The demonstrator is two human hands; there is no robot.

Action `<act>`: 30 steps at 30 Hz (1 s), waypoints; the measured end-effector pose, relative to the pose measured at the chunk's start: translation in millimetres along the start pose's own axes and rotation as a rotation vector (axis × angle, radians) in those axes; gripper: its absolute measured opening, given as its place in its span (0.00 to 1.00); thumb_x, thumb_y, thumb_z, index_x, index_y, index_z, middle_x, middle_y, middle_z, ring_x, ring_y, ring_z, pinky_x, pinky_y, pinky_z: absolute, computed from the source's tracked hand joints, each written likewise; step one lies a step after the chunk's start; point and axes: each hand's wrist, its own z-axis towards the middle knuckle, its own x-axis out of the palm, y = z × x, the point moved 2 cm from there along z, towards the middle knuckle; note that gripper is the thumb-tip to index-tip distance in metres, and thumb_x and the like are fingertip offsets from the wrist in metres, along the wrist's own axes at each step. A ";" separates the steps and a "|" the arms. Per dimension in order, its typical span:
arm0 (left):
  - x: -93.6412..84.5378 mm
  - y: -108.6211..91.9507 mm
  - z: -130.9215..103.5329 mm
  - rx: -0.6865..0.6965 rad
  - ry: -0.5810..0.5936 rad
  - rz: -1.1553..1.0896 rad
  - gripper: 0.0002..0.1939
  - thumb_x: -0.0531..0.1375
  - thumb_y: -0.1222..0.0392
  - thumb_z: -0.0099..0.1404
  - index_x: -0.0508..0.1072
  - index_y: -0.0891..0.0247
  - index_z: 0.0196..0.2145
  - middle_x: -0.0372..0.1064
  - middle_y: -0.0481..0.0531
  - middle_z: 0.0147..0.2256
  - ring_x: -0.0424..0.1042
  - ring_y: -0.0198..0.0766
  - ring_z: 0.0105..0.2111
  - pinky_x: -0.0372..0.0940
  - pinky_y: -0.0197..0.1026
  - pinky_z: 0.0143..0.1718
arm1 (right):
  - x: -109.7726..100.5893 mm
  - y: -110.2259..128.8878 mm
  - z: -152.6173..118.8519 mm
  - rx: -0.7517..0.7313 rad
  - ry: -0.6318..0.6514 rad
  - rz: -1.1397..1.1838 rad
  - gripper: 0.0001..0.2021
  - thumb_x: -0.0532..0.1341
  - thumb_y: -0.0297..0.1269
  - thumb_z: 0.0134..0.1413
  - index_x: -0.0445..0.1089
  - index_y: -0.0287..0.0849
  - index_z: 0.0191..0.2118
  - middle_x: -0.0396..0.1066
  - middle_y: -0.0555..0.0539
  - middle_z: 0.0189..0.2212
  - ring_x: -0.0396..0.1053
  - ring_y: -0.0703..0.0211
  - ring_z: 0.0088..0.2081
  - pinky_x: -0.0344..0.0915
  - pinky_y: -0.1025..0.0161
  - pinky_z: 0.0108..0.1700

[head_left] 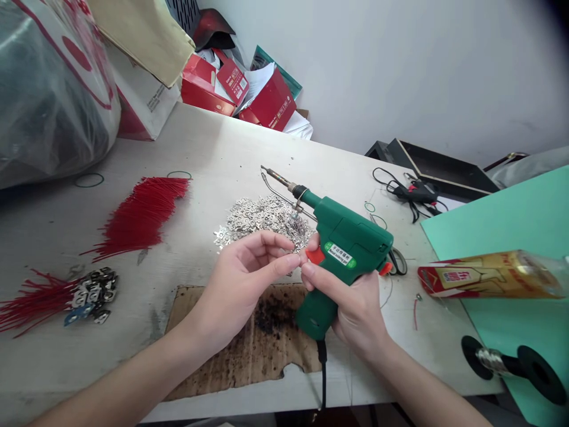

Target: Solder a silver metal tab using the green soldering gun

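My right hand point(362, 311) is wrapped around the handle of a green soldering gun point(355, 234) with an orange trigger; its tip points up and to the left. My left hand point(242, 270) has thumb and forefinger pinched together, close to the right hand's fingertips. Whatever sits in that pinch is too small to make out. Just behind the left fingers lies a heap of small silver metal tabs point(255, 216). Beneath both hands is a scorched piece of cardboard point(213, 356).
Red wires point(142, 216) lie fanned out at left, near a bundle of wires with metal tabs point(91, 296). At right are a bottle point(484, 276), a solder spool point(511, 362) and a cable point(413, 193). A large plastic bag point(53, 101) and red boxes point(269, 98) stand behind.
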 end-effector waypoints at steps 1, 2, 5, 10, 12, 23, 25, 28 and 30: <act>0.3 0.1 0.2 0.004 -0.001 -0.003 0.08 0.72 0.62 0.62 0.78 0.61 0.39 0.75 0.47 0.34 0.75 0.31 0.36 0.71 0.30 0.40 | -0.1 -0.3 0.1 0.001 -0.001 0.002 0.09 0.71 0.32 0.60 0.75 0.46 0.45 0.73 0.52 0.33 0.65 0.64 0.31 0.65 0.64 0.35; 0.6 0.2 0.3 0.009 -0.001 -0.005 0.08 0.72 0.63 0.62 0.78 0.61 0.39 0.75 0.47 0.34 0.75 0.31 0.35 0.71 0.30 0.40 | -0.2 -0.7 0.1 0.001 -0.002 0.005 0.09 0.71 0.32 0.60 0.75 0.46 0.45 0.73 0.52 0.33 0.65 0.64 0.31 0.65 0.64 0.35; 1.3 0.6 0.1 0.021 0.001 0.000 0.08 0.71 0.66 0.62 0.78 0.60 0.38 0.76 0.46 0.33 0.75 0.30 0.35 0.70 0.29 0.39 | -0.4 -1.5 -0.5 0.007 -0.002 0.017 0.09 0.71 0.32 0.60 0.75 0.45 0.45 0.73 0.52 0.33 0.66 0.65 0.31 0.66 0.65 0.36; 3.5 -1.6 -1.3 0.040 0.011 0.024 0.08 0.70 0.68 0.62 0.78 0.59 0.38 0.75 0.44 0.32 0.74 0.29 0.34 0.70 0.28 0.37 | -0.2 -1.7 -0.2 0.016 -0.023 0.014 0.09 0.71 0.32 0.59 0.75 0.46 0.45 0.72 0.52 0.32 0.65 0.64 0.31 0.65 0.64 0.36; 4.8 -3.0 -1.6 0.041 0.021 0.029 0.07 0.70 0.68 0.63 0.78 0.59 0.37 0.76 0.45 0.32 0.75 0.30 0.33 0.71 0.29 0.37 | -0.7 -2.0 0.1 0.016 -0.029 -0.001 0.09 0.71 0.33 0.59 0.75 0.46 0.44 0.71 0.52 0.31 0.65 0.63 0.31 0.65 0.63 0.36; 5.7 -3.5 -0.9 0.054 0.034 0.034 0.09 0.69 0.71 0.63 0.79 0.59 0.37 0.77 0.43 0.32 0.76 0.28 0.33 0.71 0.27 0.37 | -2.5 -4.2 0.6 -0.001 -0.006 -0.041 0.07 0.70 0.36 0.60 0.75 0.45 0.43 0.69 0.53 0.29 0.63 0.62 0.29 0.63 0.61 0.35; 6.1 -3.7 -1.8 0.049 0.031 0.028 0.08 0.69 0.71 0.62 0.79 0.60 0.37 0.77 0.44 0.32 0.76 0.28 0.33 0.71 0.27 0.37 | -2.0 -4.4 0.7 -0.007 -0.010 -0.034 0.07 0.70 0.35 0.61 0.75 0.45 0.43 0.69 0.53 0.29 0.62 0.63 0.29 0.63 0.61 0.35; 5.9 -2.7 -1.9 0.031 0.036 0.014 0.08 0.69 0.70 0.63 0.79 0.60 0.37 0.76 0.44 0.32 0.75 0.28 0.33 0.71 0.27 0.37 | -1.8 -4.6 0.5 -0.008 -0.007 -0.019 0.06 0.70 0.33 0.61 0.75 0.44 0.43 0.70 0.52 0.31 0.63 0.63 0.29 0.63 0.62 0.35; 4.6 -1.0 -1.1 0.017 0.046 0.003 0.07 0.69 0.69 0.63 0.78 0.60 0.38 0.76 0.44 0.33 0.75 0.28 0.34 0.70 0.27 0.38 | -1.7 -4.1 0.3 -0.005 -0.013 -0.004 0.06 0.70 0.33 0.61 0.75 0.44 0.43 0.71 0.52 0.32 0.63 0.64 0.30 0.63 0.62 0.35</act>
